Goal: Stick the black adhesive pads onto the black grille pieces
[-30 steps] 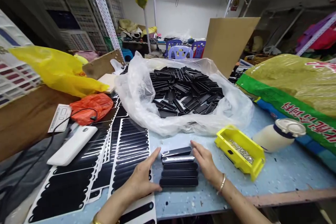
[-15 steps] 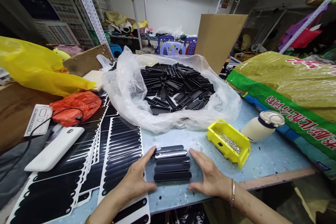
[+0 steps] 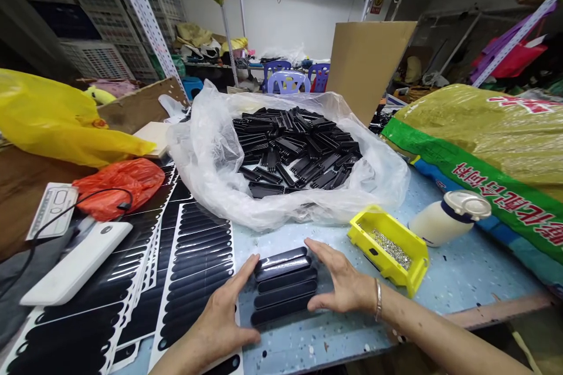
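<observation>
A row of several glossy black oblong pieces (image 3: 284, 290) lies side by side on the blue table (image 3: 461, 281), just in front of me. My left hand (image 3: 224, 316) presses against the row's left ends, fingers together. My right hand (image 3: 341, 284) presses against the right ends; a bracelet circles that wrist. Both hands squeeze the row between them. Behind it, a clear plastic bag (image 3: 220, 170) lies open and holds a heap of black comb-like parts (image 3: 297, 149).
Sheets of black oblong stickers (image 3: 193, 263) lie to the left, with a white power bank (image 3: 70, 272) and an orange bag (image 3: 116, 184) beyond. On the right are a yellow bin of small metal parts (image 3: 389, 249), a white bottle (image 3: 448, 220) and a large printed sack (image 3: 488, 146).
Both hands have closed in on the ends of the row, which now sits skewed and slightly lower left. The view has shifted a little.
</observation>
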`<state>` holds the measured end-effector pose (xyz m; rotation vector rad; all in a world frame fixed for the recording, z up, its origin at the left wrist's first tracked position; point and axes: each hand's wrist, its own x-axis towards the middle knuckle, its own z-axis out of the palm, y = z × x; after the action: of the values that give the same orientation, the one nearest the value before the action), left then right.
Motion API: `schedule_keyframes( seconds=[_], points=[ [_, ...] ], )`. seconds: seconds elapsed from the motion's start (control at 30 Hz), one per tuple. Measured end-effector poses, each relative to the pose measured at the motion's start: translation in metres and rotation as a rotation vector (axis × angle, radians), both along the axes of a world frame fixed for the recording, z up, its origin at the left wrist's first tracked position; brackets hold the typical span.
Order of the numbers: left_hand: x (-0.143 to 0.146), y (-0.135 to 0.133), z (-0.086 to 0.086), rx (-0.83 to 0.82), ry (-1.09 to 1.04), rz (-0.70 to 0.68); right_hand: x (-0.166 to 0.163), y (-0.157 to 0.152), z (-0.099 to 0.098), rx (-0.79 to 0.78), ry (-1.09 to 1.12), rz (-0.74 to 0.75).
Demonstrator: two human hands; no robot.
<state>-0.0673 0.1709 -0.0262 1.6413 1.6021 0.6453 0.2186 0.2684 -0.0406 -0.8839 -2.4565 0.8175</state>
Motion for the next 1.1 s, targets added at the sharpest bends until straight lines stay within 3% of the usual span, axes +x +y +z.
schedule_keyframes(
  seconds=[0.13,0.4,0.7,1.1],
  points=[
    [0.0,0.001,-0.001,-0.026,0.012,-0.002,-0.005,0.002,-0.001,-0.034,0.049,0.019],
    [-0.005,0.002,-0.008,-0.024,0.021,-0.042,0.008,-0.027,-0.001,-0.048,-0.069,0.114],
    [-0.004,0.001,-0.005,-0.035,0.026,-0.043,0.011,-0.034,-0.006,-0.065,-0.039,0.075],
    [-0.001,0.003,-0.006,-0.014,-0.002,-0.015,0.003,-0.039,-0.013,-0.168,0.052,-0.129]
  ],
)
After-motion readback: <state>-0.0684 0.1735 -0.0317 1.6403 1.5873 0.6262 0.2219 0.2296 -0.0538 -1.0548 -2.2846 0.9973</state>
